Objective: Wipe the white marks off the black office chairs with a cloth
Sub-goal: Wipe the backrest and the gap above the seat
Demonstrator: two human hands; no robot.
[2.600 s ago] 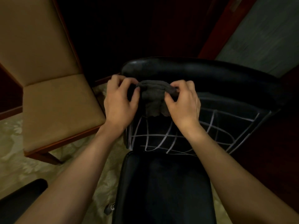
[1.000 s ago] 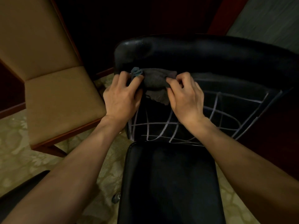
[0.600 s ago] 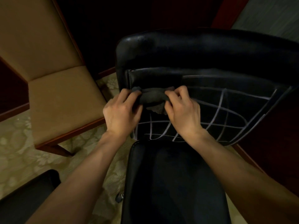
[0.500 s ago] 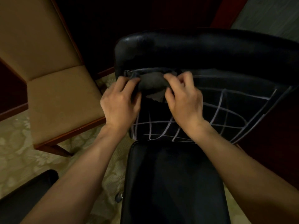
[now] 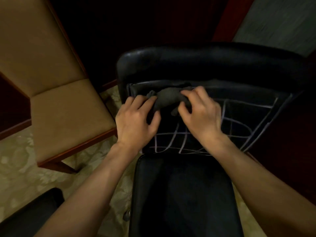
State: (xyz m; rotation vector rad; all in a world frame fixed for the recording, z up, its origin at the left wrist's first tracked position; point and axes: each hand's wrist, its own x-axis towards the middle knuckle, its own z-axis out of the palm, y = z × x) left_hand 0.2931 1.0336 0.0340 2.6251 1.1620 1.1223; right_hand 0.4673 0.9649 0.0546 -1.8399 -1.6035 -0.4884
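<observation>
Black chair: office type, glossy black upholstery, seen from above and in front. Seat runs toward the lower edge of the view; backrest rises at centre, with a padded top roll across its upper edge.

White marks: thin crossing lines, roughly a grid with curved strokes, over the lower and right parts of the backrest face. The band just under the top roll, near the cloth, looks darker, with fewer lines; a faint line runs along its upper edge.

Cloth: dark grey, bunched into a loose roll, lying against the upper left part of the backrest, just below the top roll. One corner sticks up at its left end; a small flap hangs from its lower edge.

Left hand: on the left end of the cloth, fingers curled over it, thumb lying on the backrest below. Forearm bare.

Right hand: on the right end of the cloth, fingers bent and pinching the fabric, thumb tucked beneath. Slightly blurred. Forearm bare.

Tan chair: beige padded seat and back in a reddish wooden frame, standing left of the black chair, just beside it.

Carpet: pale, with a faded floral pattern, under both chairs.

Caster: small, grey, showing at the left edge of the black seat.

Dark object: black, rounded, lower left corner; kind cannot be told.
</observation>
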